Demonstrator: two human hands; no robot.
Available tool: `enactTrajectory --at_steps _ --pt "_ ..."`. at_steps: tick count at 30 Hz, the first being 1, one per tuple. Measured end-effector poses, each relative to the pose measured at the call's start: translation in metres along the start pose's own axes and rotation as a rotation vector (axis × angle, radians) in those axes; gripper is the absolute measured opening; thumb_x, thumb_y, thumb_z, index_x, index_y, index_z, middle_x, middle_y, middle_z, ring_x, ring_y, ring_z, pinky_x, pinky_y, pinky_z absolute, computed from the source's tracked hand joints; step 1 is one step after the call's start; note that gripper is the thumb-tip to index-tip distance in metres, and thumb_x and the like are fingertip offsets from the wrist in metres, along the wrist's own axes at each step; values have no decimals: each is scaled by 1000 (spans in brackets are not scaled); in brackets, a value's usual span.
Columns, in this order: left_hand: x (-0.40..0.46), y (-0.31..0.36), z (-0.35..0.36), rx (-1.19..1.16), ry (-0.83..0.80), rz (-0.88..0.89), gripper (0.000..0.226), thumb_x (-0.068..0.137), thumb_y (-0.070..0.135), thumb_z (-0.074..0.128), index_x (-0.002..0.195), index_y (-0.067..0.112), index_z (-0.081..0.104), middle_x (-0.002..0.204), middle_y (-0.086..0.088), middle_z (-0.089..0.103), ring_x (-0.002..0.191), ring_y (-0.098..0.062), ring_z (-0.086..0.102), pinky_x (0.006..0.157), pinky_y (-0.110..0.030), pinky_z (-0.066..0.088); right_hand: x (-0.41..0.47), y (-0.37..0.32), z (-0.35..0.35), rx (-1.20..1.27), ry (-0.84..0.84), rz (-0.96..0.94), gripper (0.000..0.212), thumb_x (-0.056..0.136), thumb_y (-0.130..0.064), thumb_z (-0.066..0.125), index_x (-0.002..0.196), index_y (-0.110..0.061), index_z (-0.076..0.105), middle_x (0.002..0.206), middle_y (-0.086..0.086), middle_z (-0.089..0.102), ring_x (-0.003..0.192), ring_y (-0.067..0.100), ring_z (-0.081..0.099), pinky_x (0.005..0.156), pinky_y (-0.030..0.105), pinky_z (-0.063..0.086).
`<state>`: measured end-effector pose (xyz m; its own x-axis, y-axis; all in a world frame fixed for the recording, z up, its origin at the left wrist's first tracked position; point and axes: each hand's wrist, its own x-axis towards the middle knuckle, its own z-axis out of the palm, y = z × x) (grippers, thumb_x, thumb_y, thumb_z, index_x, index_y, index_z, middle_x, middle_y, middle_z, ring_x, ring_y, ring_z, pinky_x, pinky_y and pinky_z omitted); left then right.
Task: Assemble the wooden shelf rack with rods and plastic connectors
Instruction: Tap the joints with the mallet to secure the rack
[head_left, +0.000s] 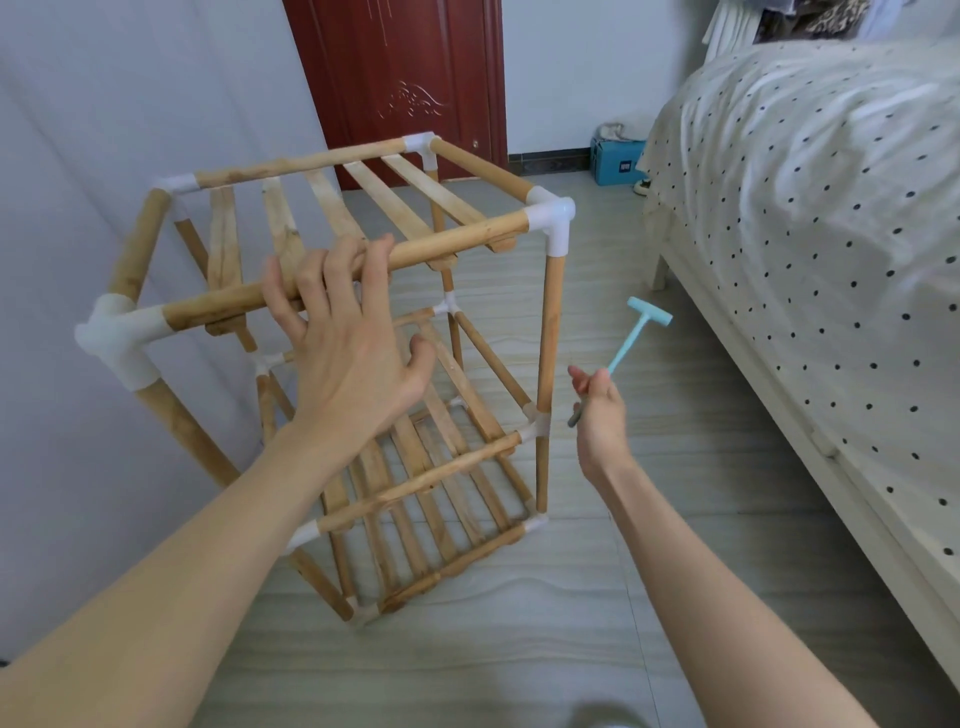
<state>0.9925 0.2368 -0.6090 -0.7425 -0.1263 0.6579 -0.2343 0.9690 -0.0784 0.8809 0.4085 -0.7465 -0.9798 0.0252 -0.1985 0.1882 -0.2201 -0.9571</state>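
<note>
Wooden rack (332, 332) under spread left hand (348, 338), right hand (597, 410) pinching hammer (636, 332)

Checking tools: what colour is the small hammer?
Light blue hammer, held in the right hand; head view.

We are looking down at a pale wood-grain floor (519, 649). On our right a bed (810, 218) is lying under a white cover with dark dots, its cream frame (769, 431) running along the floor. Ahead of us a dark red door (400, 78) is standing in a white wall (104, 104). A blue box (615, 163) is sitting by the wall, near the bed's far corner.
</note>
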Motion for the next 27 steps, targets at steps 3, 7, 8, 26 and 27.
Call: enactTrajectory --at_steps 3,7,8,26,27 --pt "-2 -6 4 5 11 20 77 70 40 51 138 7 34 135 -19 38 127 -30 20 110 -57 -1 8 -12 15 27 -90 -11 39 102 -32 23 70 -18 40 95 11 61 116 36 52 91 35 43" --pt "-5 -19 11 -17 -9 41 82 76 40 46 147 8 20 147 -14 28 138 -33 12 110 -57 -8 -7 -13 14 8 -80 1 41 103 -30 23 67 -15 39 104 27 63 112 40 55 100 47 42" --pt "-6 -25 12 -40 -18 32 81 79 40 42 149 10 13 152 -12 19 142 -32 5 111 -55 -12 -17 -12 14 23 -79 -2 42 103 -29 23 67 -15 39 102 27 63 106 38 58 100 46 42" --pt "38 -52 -42 -386 -248 -87 49 96 38 28 138 18 43 135 -13 51 126 -28 43 113 -44 17 -104 4 -53 -287 -54 78 38 103 -25 26 73 -10 44 60 8 45 46 16 39 43 27 33" --pt "37 -42 -36 -303 -338 -38 51 98 42 25 144 23 32 144 -11 41 135 -28 33 115 -49 10 -102 8 -61 -324 -35 89 37 103 -26 26 75 -9 45 60 6 41 48 15 35 43 27 29"
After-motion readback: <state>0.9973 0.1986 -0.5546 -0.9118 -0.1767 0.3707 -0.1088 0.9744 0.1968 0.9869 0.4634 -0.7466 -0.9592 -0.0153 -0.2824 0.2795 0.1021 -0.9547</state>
